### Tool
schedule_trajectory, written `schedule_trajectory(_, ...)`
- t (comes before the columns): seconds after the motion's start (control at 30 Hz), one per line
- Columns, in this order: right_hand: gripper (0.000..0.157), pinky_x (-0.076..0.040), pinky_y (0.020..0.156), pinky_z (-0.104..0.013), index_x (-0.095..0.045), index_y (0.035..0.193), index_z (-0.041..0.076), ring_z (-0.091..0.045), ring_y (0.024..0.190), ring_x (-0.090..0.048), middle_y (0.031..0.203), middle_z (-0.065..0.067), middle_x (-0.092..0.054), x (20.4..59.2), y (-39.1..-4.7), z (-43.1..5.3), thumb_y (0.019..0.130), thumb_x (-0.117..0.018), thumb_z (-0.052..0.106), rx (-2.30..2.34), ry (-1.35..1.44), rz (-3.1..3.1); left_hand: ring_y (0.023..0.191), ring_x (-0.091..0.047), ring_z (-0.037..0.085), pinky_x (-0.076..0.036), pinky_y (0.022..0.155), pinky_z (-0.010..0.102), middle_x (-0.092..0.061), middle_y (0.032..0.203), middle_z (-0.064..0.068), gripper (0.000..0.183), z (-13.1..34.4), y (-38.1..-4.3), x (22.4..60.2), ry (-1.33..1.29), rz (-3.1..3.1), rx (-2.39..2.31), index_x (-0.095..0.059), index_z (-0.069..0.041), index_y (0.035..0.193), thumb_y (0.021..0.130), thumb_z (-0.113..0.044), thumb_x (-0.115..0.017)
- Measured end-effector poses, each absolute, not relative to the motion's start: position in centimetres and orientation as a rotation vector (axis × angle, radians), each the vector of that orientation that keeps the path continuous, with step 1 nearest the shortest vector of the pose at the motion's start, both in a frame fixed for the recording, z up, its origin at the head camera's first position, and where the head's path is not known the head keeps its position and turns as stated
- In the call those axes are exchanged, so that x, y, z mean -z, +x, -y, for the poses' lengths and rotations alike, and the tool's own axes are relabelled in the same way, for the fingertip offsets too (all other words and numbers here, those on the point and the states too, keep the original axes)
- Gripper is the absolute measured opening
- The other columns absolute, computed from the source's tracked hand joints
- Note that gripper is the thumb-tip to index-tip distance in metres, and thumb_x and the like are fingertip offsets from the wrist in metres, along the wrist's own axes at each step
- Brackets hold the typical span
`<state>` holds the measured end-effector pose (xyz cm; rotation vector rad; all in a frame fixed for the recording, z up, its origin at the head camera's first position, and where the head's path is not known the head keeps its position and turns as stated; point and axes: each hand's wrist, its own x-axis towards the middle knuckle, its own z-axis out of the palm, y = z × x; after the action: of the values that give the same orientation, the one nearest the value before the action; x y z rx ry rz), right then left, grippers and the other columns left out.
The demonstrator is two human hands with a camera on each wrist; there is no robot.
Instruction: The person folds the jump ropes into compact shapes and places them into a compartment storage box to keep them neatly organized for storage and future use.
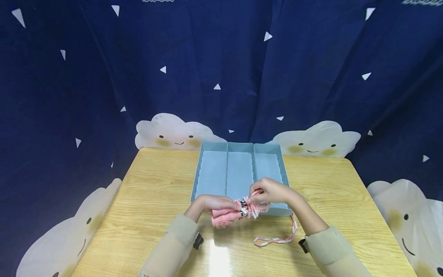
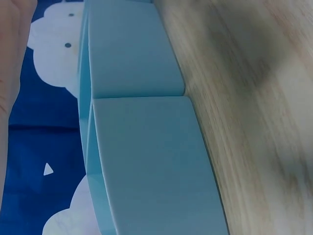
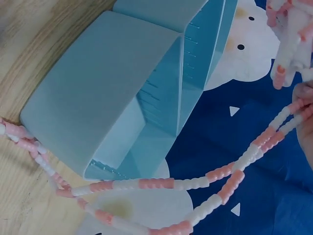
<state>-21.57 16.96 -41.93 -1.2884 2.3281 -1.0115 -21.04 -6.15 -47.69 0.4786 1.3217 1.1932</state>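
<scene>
A pink-and-white beaded jump rope is held in both hands above the near edge of the blue box. My left hand grips its two pink handles, which lie side by side. Several turns of the beaded rope are bunched just beyond them. My right hand pinches a doubled strand of the rope close to this bundle. From there a loose length hangs down past the box corner, and its looped end rests on the table. The left wrist view shows only the edge of the left hand.
A light-blue box with three compartments stands on the wooden table, directly behind the hands. Beyond the table hangs a dark blue curtain printed with white triangles and smiling clouds.
</scene>
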Motion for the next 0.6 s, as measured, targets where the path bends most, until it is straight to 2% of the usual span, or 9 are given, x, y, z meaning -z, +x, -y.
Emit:
schedule_trajectory(0.33, 0.015, -0.032, 0.045, -0.014, -0.062, 0.070, 0.015, 0.003, 0.051, -0.036, 0.060, 0.012, -0.047, 42.12, -21.64, -16.68, 0.081, -0.069, 0.021, 1.121, -1.267, -2.321, 0.048, -0.049, 0.013, -0.044, 0.044, 0.025, -0.050, 0.061, 0.004, 0.037, 6.15, -20.89, 47.35, 0.505, -1.301, -1.186, -0.054, -0.003, 0.098, 0.097, -0.035, -0.034)
schedule_trajectory(0.6, 0.011, -0.042, 0.050, -0.017, -0.063, 0.070, 0.007, 0.000, 0.056, -0.044, 0.064, 0.000, -0.058, 41.85, -21.52, -16.33, 0.078, -0.070, 0.010, 1.132, -1.282, -2.293, 0.046, -0.050, 0.015, -0.044, 0.043, 0.026, -0.050, 0.059, 0.005, 0.037, 6.14, -20.82, 47.33, 0.510, -1.289, -1.156, -0.054, -0.005, 0.096, 0.095, -0.037, -0.036)
